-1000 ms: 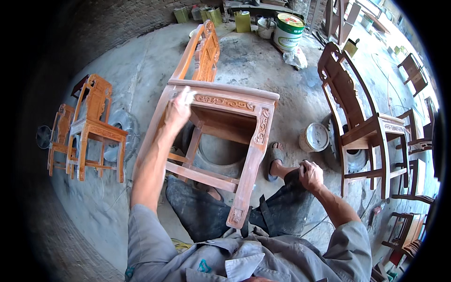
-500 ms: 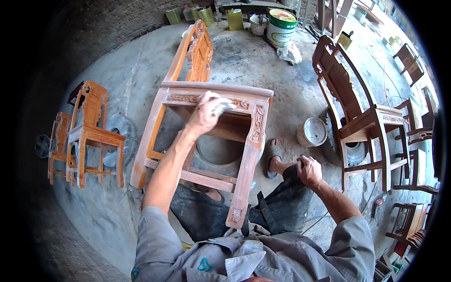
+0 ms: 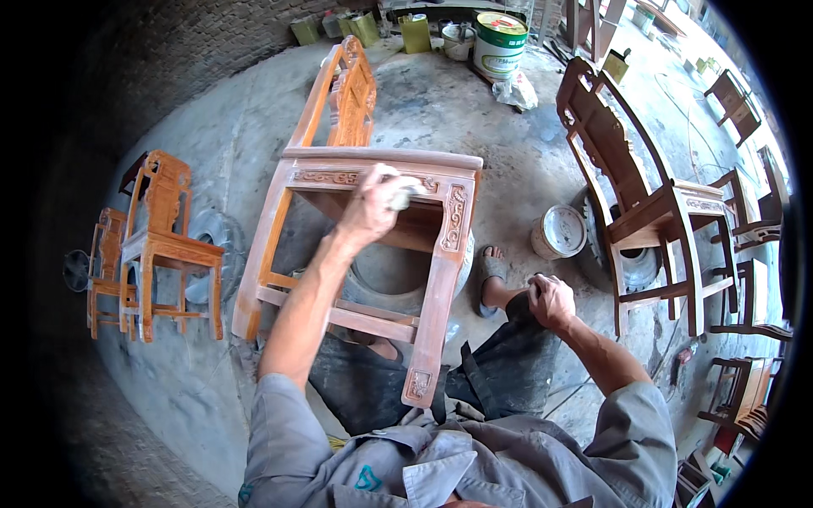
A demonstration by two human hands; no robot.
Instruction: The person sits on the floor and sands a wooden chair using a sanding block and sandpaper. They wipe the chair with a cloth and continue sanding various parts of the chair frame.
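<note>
In front of me a wooden chair (image 3: 377, 156) lies tipped over, its pale, dusty front rail facing up and its orange-brown carved back (image 3: 353, 102) pointing away. My left hand (image 3: 369, 207) is closed around a small pale pad (image 3: 405, 196), which looks like folded sandpaper but is blurred. It presses the pad near the right part of the carved strip (image 3: 326, 178) below the seat edge. My right hand (image 3: 552, 301) rests on my right knee with its fingers curled. Whatever may be inside those fingers is hidden. One chair leg (image 3: 430, 339) reaches toward my lap.
Under the chair sits a round, tyre-like support (image 3: 385, 286). A tub with a whitish lid (image 3: 561, 231) stands right of it, beside a dark brown chair (image 3: 631, 203) on a tyre. Two orange chairs (image 3: 161, 229) stand left. A green-and-white bucket (image 3: 500, 46) and several tins line the back.
My left hand has slid slightly right along the carved strip, pad still in its grip. The whole view has shifted a little. My right hand stays on the knee.
</note>
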